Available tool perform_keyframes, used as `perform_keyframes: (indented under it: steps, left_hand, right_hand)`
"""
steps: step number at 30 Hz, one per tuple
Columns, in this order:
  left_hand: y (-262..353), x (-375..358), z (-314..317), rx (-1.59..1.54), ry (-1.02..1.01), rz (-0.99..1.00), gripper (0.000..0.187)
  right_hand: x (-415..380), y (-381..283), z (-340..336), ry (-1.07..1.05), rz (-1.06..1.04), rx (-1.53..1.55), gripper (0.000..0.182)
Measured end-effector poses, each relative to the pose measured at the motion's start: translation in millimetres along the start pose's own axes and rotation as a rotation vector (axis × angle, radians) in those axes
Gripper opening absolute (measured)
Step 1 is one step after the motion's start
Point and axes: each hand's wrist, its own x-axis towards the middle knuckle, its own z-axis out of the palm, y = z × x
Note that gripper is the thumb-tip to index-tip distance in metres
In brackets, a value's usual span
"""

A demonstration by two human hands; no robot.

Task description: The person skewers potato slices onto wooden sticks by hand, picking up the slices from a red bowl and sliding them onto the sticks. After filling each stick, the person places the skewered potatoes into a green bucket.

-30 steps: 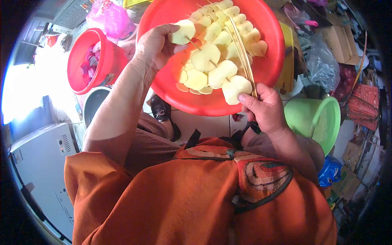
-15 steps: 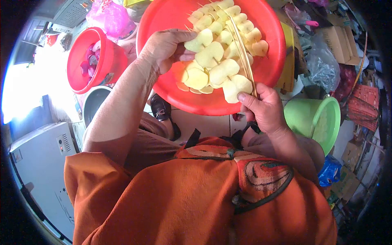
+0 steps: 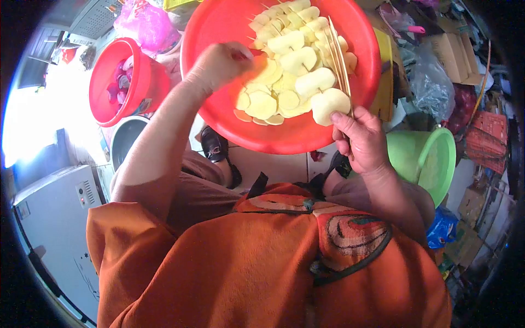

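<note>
My right hand [image 3: 361, 136] grips a skewer of pale potato slices [image 3: 317, 82] near its lower end, with the thumb against the lowest slice. A bundle of thin bare wooden sticks [image 3: 340, 60] stands up from the same hand. My left hand [image 3: 221, 68] hovers over the left side of the red basin [image 3: 210, 24], fingers curled and blurred. A smeared orange-yellow patch shows by its fingertips; what they hold I cannot make out. Below lie loose round potato slices [image 3: 261, 105]. More skewered slices [image 3: 295, 13] lie at the back of the basin.
Left of the basin stands a red bucket [image 3: 98, 98] with purple pieces inside, beside a grey tub [image 3: 123, 139]. A green bucket [image 3: 437, 169] lies to the right. Cardboard boxes [image 3: 456, 57] and plastic bags [image 3: 432, 82] crowd the right side. A white appliance [image 3: 54, 213] is lower left.
My left hand has left the top end of the skewer and moved slightly left, its fingers curling. My right hand has shifted right and up with the skewer and sticks.
</note>
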Motion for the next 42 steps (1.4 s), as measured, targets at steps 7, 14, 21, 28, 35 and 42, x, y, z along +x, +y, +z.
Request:
perform_keyframes:
  steps: [7,14,21,28,35,42]
  left_hand:
    - [13.5,-31.6,49.1,0.837,-0.167,0.265,0.02]
    - [8.6,-28.5,54.9,0.957,-0.195,0.233,0.026]
    - [10.6,-37.0,54.1,0.949,-0.183,0.444,0.024]
    - [14.1,-25.4,36.3,0.771,-0.222,0.341,0.016]
    - [7.4,4.0,-11.3,-0.694,0.123,-0.198,0.013]
    - [22.0,0.9,-14.0,-0.875,0.221,-0.09,0.014]
  right_hand:
    - [-3.0,-3.2,4.8,-0.013,0.019,-0.024,0.021]
    - [-4.5,-2.6,4.1,-0.03,0.03,-0.04,0.022]
    - [-4.6,-1.9,6.4,-0.045,0.027,-0.045,0.023]
    - [-5.2,-2.5,6.5,-0.048,0.024,-0.062,0.022]
    - [-7.4,-3.5,4.2,-0.108,0.052,-0.102,0.023]
    - [-6.8,-4.0,5.1,-0.154,0.063,-0.113,0.022]
